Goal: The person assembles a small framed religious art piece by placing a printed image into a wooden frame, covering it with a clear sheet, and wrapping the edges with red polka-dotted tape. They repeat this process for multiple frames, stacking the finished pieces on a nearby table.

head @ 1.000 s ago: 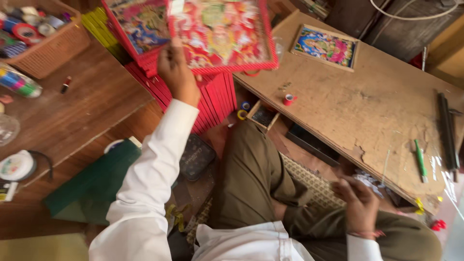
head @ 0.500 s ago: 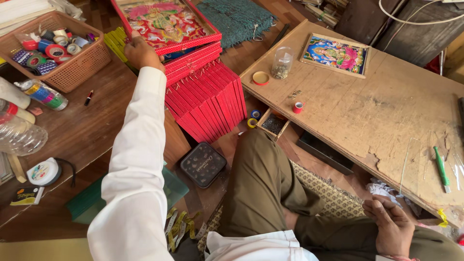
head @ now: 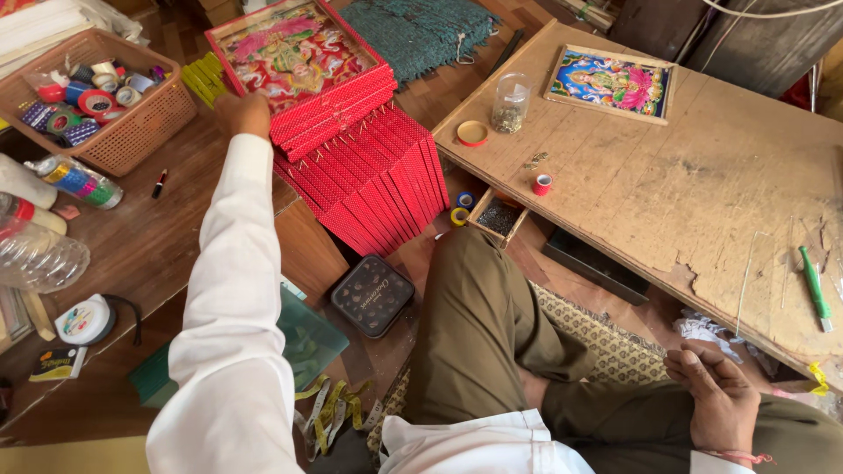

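Left hand (head: pixel 244 114) apparently grips red-bordered picture frame (head: pixel 299 63) atop stack

The left hand (head: pixel 243 112) reaches to eleven o'clock and touches the corner of a red framed picture (head: pixel 297 54) lying on top of a stack of red frames (head: pixel 373 180). The right hand (head: pixel 720 397) rests half-curled on the knee at four o'clock, below the worn board (head: pixel 702 193). A basket of tape rolls (head: pixel 132 132) sits at ten o'clock.
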`<move>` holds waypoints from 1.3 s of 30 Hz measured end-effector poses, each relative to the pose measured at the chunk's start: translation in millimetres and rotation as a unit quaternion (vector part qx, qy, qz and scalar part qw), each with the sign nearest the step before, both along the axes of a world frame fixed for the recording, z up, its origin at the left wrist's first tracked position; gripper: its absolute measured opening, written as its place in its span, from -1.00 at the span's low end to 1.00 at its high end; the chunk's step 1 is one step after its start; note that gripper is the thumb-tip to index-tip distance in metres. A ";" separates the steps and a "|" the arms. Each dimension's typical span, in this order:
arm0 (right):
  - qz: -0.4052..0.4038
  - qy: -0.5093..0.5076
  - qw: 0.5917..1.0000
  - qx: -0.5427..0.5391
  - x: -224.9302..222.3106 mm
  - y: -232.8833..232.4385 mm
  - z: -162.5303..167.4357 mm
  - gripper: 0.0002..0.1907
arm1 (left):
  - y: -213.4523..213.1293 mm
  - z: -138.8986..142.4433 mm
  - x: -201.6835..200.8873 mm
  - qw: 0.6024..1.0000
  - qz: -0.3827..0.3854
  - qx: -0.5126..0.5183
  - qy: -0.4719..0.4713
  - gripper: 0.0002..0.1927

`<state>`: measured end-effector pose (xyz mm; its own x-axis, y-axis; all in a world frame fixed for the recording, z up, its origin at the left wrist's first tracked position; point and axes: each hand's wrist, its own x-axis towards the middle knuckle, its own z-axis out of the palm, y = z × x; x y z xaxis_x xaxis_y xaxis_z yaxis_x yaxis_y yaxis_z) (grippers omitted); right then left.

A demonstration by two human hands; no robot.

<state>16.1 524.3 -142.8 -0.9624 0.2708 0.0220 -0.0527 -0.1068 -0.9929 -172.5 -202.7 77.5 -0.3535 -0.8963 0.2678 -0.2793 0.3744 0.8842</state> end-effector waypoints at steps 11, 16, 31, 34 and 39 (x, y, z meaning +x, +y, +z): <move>0.062 -0.026 0.987 0.145 -55.2 7.9 29.9 -0.76 | 118.1 -17.3 -42.5 0.901 -0.250 -0.301 0.186 -0.76; 0.123 -0.006 0.960 0.252 -110.8 5.2 32.0 -0.74 | 283.7 -104.6 -95.9 0.821 -0.418 -0.382 0.068 -0.72; -0.045 -0.061 0.841 0.536 -180.1 35.7 -5.4 -0.46 | 507.3 -183.9 -295.0 0.751 -0.539 -0.373 -0.079 -0.46; -0.087 -0.122 0.807 0.572 -181.5 66.2 -13.1 -0.24 | 527.9 -194.8 -338.5 0.752 -0.515 -0.404 -0.076 -0.45; -0.081 -0.160 0.813 0.554 -180.5 94.3 -31.4 -0.16 | 546.0 -224.9 -385.1 0.812 -0.461 -0.353 -0.052 -0.75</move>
